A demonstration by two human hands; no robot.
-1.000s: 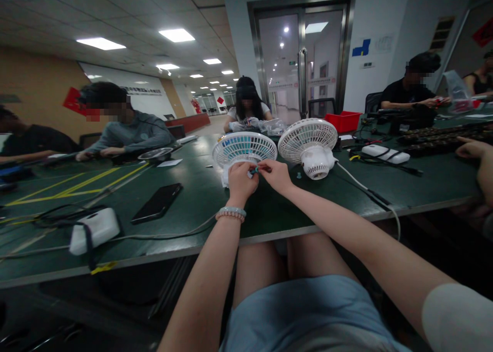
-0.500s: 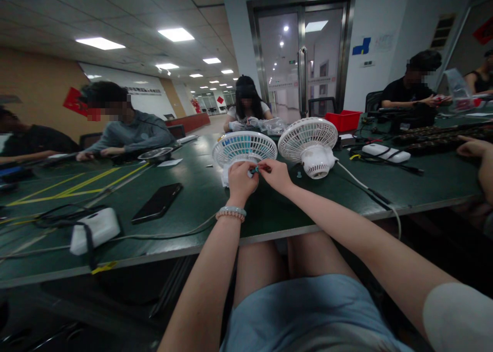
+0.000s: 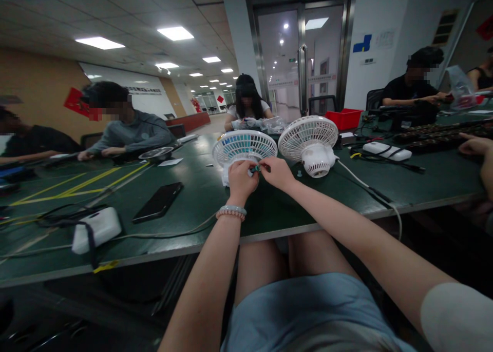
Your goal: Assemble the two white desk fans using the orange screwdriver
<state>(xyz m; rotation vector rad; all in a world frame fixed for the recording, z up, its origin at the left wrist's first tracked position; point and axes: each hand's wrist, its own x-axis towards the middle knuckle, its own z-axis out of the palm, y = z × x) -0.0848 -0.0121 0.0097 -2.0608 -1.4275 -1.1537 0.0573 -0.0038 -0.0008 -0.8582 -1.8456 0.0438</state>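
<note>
My left hand (image 3: 242,178) is closed around a small teal piece (image 3: 254,170), too small to name, in front of the left fan. Close against it, my right hand (image 3: 278,172) has its thumb and fingertips pinched at the piece's right end; what lies between them is hidden. Behind my hands stands a white fan (image 3: 245,144) with blue blades, its lower part covered by my left hand. To the right, a second white fan (image 3: 308,139) rests with its motor housing toward me. A small pale-teal part (image 3: 299,173) stands on the table beside it.
The green table (image 3: 200,198) holds a black phone (image 3: 157,202), a white adapter box (image 3: 96,230) with cables at left, and another white box (image 3: 386,152) at right. A red bin (image 3: 343,119) is at the back. Several people sit around; a co-worker's hand (image 3: 473,144) reaches in at right.
My right hand has shifted very slightly right from the teal piece. My left hand stays in the same place. The fans have not moved.
</note>
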